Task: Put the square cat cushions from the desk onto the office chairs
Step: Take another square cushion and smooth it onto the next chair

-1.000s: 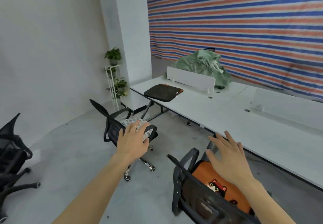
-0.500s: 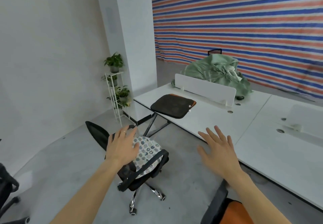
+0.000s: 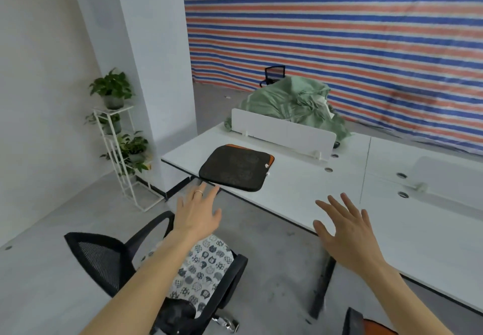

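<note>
A square cushion (image 3: 236, 168) lies dark underside up, orange edge showing, near the left end of the white desk (image 3: 300, 191). Below me stands a black office chair (image 3: 104, 259) with a white cat-print cushion (image 3: 206, 269) on its seat. At the bottom right, a sliver of an orange cushion (image 3: 376, 328) shows on another chair. My left hand (image 3: 197, 213) hovers with spread fingers over the chair, just short of the dark cushion. My right hand (image 3: 345, 227) is spread above the desk's front edge. Both hands hold nothing.
A white divider panel (image 3: 282, 132) stands on the desk with a heap of green cloth (image 3: 295, 102) behind it. A white plant stand (image 3: 120, 149) with potted plants sits by the pillar (image 3: 154, 54). Another black chair (image 3: 273, 74) is far back by the striped tarp.
I have moved closer to the desk. Both hands have stretched forward toward the dark cushion, and the chair with the orange cushion has slid almost out of view.
</note>
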A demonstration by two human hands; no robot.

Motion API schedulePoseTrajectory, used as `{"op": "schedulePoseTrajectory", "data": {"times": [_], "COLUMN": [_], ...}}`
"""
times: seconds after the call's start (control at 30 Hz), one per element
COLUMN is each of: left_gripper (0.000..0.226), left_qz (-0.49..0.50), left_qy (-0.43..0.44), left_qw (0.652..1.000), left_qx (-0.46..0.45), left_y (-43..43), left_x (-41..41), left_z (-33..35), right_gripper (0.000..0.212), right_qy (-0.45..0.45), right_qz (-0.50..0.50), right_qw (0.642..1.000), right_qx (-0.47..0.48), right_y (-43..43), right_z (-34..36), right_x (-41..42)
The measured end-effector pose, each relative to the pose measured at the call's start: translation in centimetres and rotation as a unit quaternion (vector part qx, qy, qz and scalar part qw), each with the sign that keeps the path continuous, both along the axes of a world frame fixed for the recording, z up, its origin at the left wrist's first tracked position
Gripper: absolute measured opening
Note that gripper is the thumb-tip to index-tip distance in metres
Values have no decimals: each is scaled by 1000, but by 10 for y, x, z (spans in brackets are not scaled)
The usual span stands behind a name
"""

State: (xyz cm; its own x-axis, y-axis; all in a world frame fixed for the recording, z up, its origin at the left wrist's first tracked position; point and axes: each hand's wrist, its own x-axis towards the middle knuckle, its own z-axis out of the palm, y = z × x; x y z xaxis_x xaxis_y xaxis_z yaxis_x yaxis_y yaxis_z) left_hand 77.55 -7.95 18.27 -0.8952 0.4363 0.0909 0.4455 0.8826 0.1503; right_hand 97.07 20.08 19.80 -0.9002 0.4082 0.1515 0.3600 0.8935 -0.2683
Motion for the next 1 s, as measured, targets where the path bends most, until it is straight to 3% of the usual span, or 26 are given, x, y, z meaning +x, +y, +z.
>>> {"op": "schedulePoseTrajectory", "data": {"times": [0.4,0.87,1.0], "left_gripper": [67,66,69], "left_qz": [-93,-74,-61], "left_qy": [-53,-222,-230], "left_qw": [992,961,953], "left_qx": [-70,-146,-189], "left_y": [124,276,313], "left_x": [-125,-264,-305], "left_z": [-78,-201,-248], "right_gripper": [55,58,60], "right_qy": [-55,-225,-276], "right_qz": [-63,-75,-79], "right_qw": [996,959,940], "right_qx": [-43,-153,-187], "right_y": [81,222,241], "right_z": [-77,-217,-264], "right_x": [-113,-235,-274]}}
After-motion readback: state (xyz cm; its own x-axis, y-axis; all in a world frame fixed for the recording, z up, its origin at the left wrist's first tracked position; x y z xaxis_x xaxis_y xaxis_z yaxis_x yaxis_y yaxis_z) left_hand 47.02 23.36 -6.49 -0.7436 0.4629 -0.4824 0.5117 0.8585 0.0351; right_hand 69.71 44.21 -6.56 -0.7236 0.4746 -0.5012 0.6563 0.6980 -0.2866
